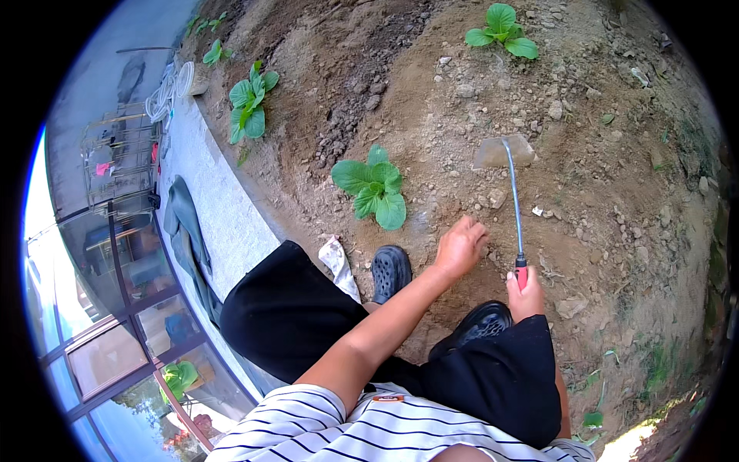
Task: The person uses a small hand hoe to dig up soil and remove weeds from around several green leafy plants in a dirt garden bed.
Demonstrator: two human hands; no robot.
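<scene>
My right hand [526, 297] grips the red and black handle of a hand hoe [515, 202]. Its thin metal shaft runs up to a wide blade [503, 152] that lies at the soil surface. My left hand [462, 245] is just above the soil, left of the shaft, with its fingers partly curled; I see nothing in it. Up and left of that hand grows a leafy green seedling [374, 187]. Another leafy plant [501, 33] stands beyond the blade.
More green plants [251, 104] grow at the upper left. A white cloth [339, 267] lies beside my clog [391, 271]. Along the left runs a concrete ledge [222, 190] with a grey-green garment [186, 225], near a bucket [191, 79], a coiled hose [161, 95] and a glazed building front.
</scene>
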